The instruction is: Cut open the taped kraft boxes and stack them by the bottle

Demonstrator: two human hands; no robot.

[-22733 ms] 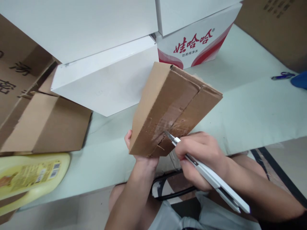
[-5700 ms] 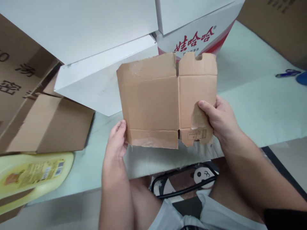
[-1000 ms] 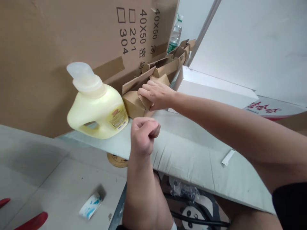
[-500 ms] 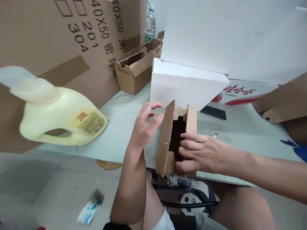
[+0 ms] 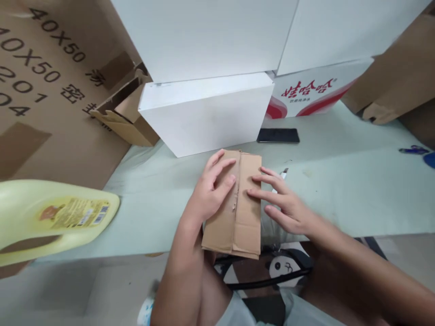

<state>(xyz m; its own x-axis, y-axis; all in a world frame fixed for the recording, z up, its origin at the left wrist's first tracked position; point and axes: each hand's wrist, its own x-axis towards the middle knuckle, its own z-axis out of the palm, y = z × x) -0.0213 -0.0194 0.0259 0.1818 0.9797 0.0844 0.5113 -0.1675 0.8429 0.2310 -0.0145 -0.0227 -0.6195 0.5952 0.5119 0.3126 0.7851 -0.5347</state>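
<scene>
A small brown cardboard box (image 5: 247, 222) lies at the front of the table with its two long flaps folded down, meeting along a seam. My left hand (image 5: 214, 190) rests on the left flap with its fingers apart. Over the right flap, my right hand (image 5: 283, 199) has its fingers spread, the fingertips at the flap's surface. Neither hand is wrapped round anything. Just behind my right fingers lies a utility knife (image 5: 284, 173), partly hidden by the hand.
A yellow jug (image 5: 78, 215) lies at the left, near a large printed carton (image 5: 68, 136). White boxes (image 5: 210, 120) stand behind, with an open brown box (image 5: 131, 122) beside them. A black phone (image 5: 277, 135) lies on the pale green table (image 5: 340, 190).
The small box's long flaps have gone from standing up to folded down. My left hand has come onto the left flap, and my right hand has left the opening. The view has turned right.
</scene>
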